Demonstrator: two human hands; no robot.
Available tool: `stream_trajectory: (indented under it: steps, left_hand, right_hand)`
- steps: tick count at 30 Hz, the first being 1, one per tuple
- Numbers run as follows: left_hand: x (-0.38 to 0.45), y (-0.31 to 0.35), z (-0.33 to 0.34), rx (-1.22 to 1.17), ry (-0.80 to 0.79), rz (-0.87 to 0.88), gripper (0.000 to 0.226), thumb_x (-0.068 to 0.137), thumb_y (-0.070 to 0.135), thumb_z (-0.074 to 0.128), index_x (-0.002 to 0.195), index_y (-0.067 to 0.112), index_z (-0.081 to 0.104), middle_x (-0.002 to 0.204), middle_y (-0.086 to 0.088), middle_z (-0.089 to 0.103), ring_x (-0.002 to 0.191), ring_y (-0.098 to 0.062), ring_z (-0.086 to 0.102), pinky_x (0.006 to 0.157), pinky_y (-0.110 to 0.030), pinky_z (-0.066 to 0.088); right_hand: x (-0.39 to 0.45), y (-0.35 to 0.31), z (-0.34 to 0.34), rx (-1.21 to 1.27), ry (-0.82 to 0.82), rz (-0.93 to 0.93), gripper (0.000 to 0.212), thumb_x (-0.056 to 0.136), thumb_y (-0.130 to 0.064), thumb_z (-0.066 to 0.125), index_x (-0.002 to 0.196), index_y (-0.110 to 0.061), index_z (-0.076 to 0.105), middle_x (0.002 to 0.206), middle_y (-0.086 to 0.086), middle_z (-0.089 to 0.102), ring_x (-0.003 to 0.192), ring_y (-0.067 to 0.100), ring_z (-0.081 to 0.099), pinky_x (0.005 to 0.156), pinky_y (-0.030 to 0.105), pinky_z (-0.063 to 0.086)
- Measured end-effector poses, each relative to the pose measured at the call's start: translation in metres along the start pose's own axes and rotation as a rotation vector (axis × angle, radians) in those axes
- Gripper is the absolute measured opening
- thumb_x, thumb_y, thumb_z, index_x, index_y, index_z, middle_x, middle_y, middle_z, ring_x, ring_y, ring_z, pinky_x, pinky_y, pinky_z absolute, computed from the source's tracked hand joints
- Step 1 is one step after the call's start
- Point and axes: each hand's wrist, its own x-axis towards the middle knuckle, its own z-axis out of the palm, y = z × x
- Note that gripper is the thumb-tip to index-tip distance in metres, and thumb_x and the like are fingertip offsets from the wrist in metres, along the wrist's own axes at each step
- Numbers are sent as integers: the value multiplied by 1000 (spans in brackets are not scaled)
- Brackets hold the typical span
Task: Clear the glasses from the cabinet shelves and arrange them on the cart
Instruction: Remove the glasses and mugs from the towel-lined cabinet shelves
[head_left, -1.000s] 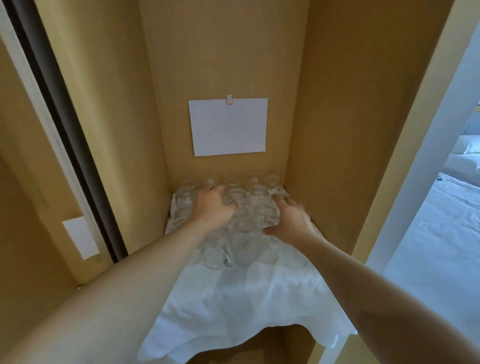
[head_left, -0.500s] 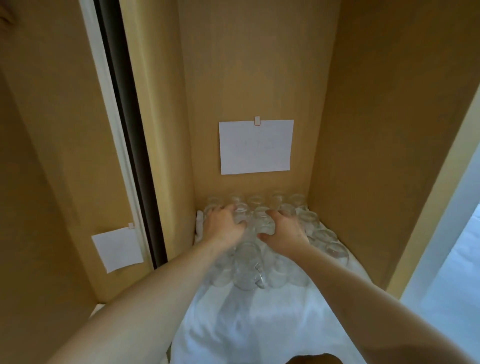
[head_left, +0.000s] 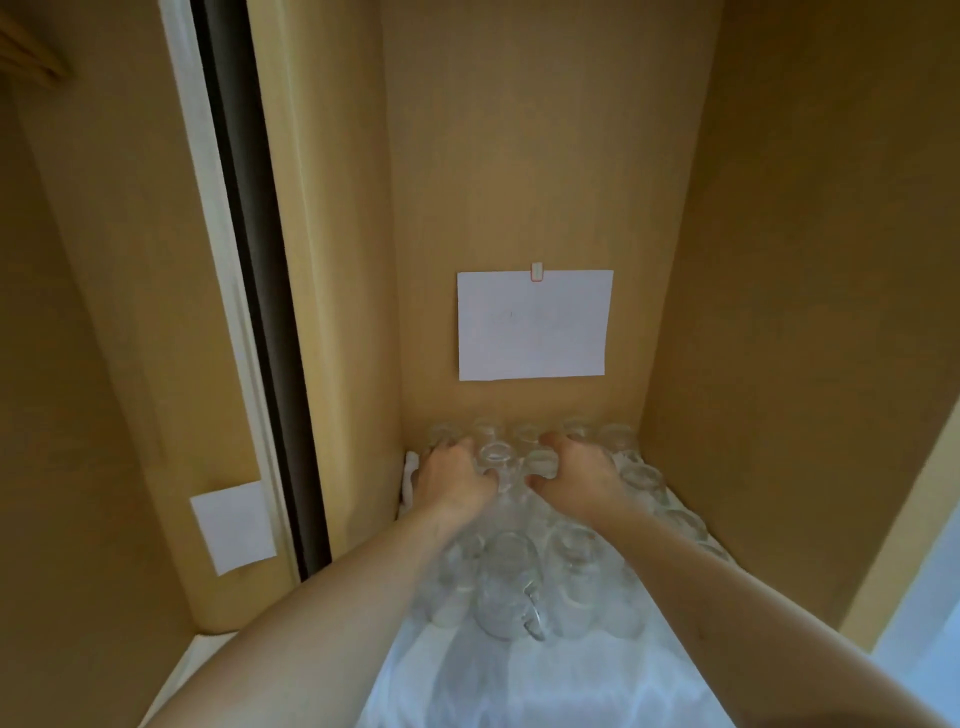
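Observation:
Several clear glasses (head_left: 509, 587) stand packed together on a white cloth (head_left: 519, 680) on the cabinet shelf. One near the front has a handle (head_left: 535, 621). My left hand (head_left: 452, 480) reaches into the back left rows, fingers curled over the top of a glass there. Over the back middle rows, my right hand (head_left: 582, 475) curls its fingers on a glass in the same way. Two glass rims (head_left: 496, 452) show between my hands. What each palm covers is hidden. The cart is out of view.
Wooden cabinet walls close in on the left (head_left: 332, 312), back and right (head_left: 779, 312). A white paper (head_left: 532, 325) hangs clipped to the back wall. A smaller paper (head_left: 234, 525) is fixed left of a dark door gap (head_left: 249, 260).
The view has swung left and tilted up. My right hand has moved from the right edge of the glasses toward the back middle. Both hands now sit deeper in the back rows.

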Motion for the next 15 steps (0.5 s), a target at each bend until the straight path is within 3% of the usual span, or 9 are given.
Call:
stream_trajectory:
  steps: [6, 9, 12, 15]
  left_hand:
    - [44, 0, 10, -120, 36, -47, 36, 82, 42, 68, 111, 20, 69, 115, -6, 70, 114, -29, 62, 99, -38, 49]
    - [61, -2, 12, -114, 50, -135, 53, 73, 54, 61, 114, 22, 69, 118, -4, 70, 115, -28, 62, 98, -37, 50]
    - [78, -12, 16, -60, 63, -221, 41, 81, 44, 66, 118, 27, 67, 120, -1, 69, 114, -27, 62, 95, -37, 53]
    - [94, -22, 21, -15, 64, -265, 35, 84, 37, 69, 115, 21, 67, 115, -4, 69, 107, -28, 63, 88, -39, 56]
  right_hand:
    - [56, 22, 6, 56, -72, -36, 66, 86, -43, 71, 146, -23, 50, 139, 5, 59, 125, 26, 56, 100, 36, 50]
    - [85, 33, 12, 107, -116, -32, 67, 85, -40, 73, 146, -21, 50, 139, 6, 59, 122, 27, 58, 96, 37, 54]
    - [112, 42, 21, 109, -153, -43, 64, 84, -42, 73, 142, -23, 53, 133, 4, 63, 120, 24, 60, 92, 27, 50]
    - [133, 48, 30, 134, -185, -39, 68, 84, -41, 74, 146, -22, 50, 137, 6, 61, 124, 27, 58, 94, 30, 49]
